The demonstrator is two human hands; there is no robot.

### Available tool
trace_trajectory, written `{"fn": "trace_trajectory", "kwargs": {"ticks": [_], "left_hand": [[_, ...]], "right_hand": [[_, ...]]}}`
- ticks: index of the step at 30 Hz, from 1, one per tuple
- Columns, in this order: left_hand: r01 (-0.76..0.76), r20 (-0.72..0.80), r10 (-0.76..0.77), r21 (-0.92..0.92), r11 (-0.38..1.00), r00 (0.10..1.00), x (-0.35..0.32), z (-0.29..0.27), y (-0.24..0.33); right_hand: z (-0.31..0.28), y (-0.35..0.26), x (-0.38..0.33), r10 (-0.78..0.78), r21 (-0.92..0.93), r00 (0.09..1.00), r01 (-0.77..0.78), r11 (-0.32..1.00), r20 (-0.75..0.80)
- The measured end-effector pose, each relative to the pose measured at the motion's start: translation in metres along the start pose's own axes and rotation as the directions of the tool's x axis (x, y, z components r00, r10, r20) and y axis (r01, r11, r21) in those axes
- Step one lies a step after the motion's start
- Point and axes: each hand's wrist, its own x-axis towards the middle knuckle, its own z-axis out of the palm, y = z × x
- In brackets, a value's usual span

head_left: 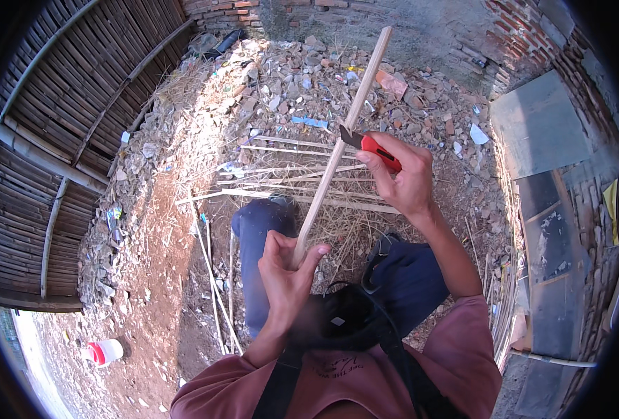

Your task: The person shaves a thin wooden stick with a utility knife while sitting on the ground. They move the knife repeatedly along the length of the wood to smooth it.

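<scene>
My left hand (285, 271) is closed round the lower end of a pale wooden strip (357, 105), which slants up and to the right in front of me. In my right hand (408, 180) is a red utility knife (382, 152) with a dark blade. The blade rests against the strip a little above its middle, and a small curl of shaved wood stands up beside it. Beyond my knees, several more thin strips (302, 185) lie across the ground on dry straw.
Rubble and litter (281, 91) cover the ground ahead, up to a brick wall (365, 21). A bamboo slat wall (79, 77) rises at the left. A red and white container (105, 353) stands at lower left. Grey sheets (540, 126) lean at the right. Long strips (215, 286) lie beside my left leg.
</scene>
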Motion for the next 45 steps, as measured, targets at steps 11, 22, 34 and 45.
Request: {"fn": "trace_trajectory", "kwargs": {"ticks": [11,22,34,45], "left_hand": [[-0.024,0.009,0.023,0.06,0.998,1.0,0.003,0.0,0.005],[0.067,0.11,-0.069,0.021,0.998,0.992,0.002,0.001,-0.002],[0.127,0.273,-0.097,-0.092,0.988,0.957,0.011,-0.019,-0.009],[0.217,0.386,-0.065,-0.364,0.906,0.92,0.011,-0.022,-0.012]], "right_hand": [[-0.021,0.047,0.081,0.029,-0.08,0.991,-0.04,0.996,-0.132],[-0.064,0.145,0.111,0.298,-0.228,0.955,-0.287,0.93,0.012],[-0.042,0.058,0.004,0.477,-0.314,0.842,-0.395,0.863,0.251],[0.013,-0.044,-0.099,0.063,0.224,0.92,-0.161,0.961,0.387]]}}
